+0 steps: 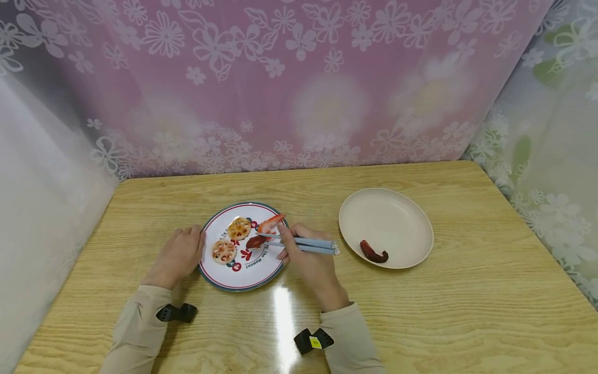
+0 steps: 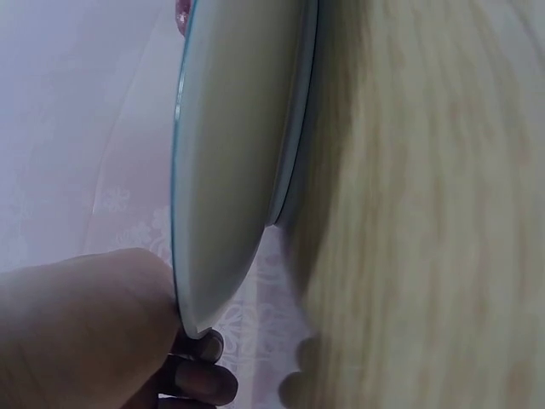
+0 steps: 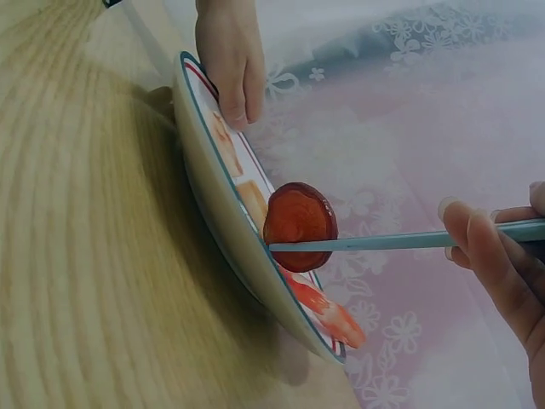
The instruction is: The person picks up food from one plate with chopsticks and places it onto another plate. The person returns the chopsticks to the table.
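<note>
My left hand (image 1: 183,253) pinches the left rim of a white plate (image 1: 259,275) with a blue-green edge; in the left wrist view the thumb lies over the rim (image 2: 189,315) and fingers curl beneath. With my right hand (image 1: 312,266) I grip a pair of light blue chopsticks (image 1: 308,241). Their tips hold a reddish-brown piece of food (image 1: 255,242), which shows a round, glossy face (image 3: 300,223) in the right wrist view, close over the plate. Two lotus root slices (image 1: 239,228) and an orange-red shrimp (image 1: 270,224) lie on this plate.
To the right stands a beige plate (image 1: 388,218), with a dark red, curled-end food piece (image 1: 372,253) near its front rim. Both plates rest on a wood-grain table (image 1: 448,311). A pink floral curtain (image 1: 299,104) hangs behind.
</note>
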`<action>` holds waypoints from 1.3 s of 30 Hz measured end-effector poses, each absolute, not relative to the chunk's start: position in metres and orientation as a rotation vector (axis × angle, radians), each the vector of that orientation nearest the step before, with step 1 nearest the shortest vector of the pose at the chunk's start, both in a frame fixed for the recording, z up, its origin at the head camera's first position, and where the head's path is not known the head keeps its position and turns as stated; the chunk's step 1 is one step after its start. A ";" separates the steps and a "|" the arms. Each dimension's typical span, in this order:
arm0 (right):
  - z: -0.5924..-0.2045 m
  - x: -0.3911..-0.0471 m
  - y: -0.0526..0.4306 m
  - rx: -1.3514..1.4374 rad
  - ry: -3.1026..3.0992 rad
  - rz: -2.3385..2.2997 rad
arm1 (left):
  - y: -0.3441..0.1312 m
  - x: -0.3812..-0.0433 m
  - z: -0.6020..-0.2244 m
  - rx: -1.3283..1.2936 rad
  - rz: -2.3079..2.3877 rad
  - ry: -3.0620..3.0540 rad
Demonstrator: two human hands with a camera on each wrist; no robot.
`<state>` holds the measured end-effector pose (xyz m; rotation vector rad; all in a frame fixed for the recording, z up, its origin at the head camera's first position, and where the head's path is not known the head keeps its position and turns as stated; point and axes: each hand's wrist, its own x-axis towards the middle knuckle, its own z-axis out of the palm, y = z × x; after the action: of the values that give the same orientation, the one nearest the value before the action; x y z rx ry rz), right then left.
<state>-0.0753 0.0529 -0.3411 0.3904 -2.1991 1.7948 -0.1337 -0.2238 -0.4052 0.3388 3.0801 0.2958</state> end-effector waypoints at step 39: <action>-0.351 -0.084 0.066 0.521 -2.198 1.710 | -0.223 -0.133 -0.404 0.322 0.326 3.062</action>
<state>-0.0836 0.0661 -0.3507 0.5208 -2.1976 1.7102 -0.1335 -0.2232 -0.4039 0.3217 3.0617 0.3259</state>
